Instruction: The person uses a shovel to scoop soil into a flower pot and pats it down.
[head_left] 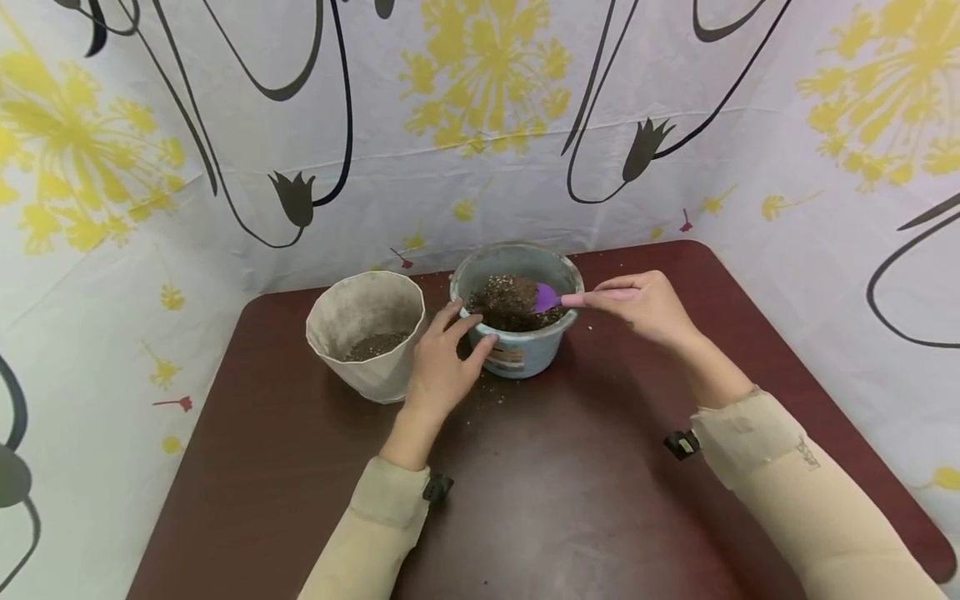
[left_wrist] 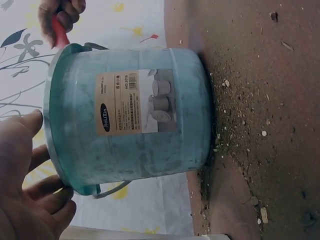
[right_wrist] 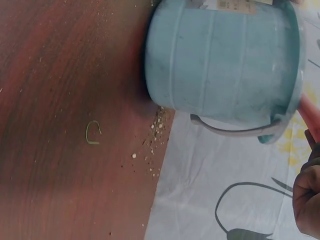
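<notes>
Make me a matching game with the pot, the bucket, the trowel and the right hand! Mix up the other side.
Things:
1. pot
2. bucket
3. trowel
4. right hand

Matches:
A. purple and pink
B. whitish, with some soil at the bottom
C. gripping a handle
D. bluish, with a label

Pairs: 1-B, 2-D, 3-A, 4-C

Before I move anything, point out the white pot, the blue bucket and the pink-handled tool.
White pot (head_left: 371, 377): head view, on its outer front wall.
Blue bucket (left_wrist: 137, 154): left wrist view, on its bare side wall.
Pink-handled tool (head_left: 573, 300): head view, on its handle, near the purple part.
</notes>
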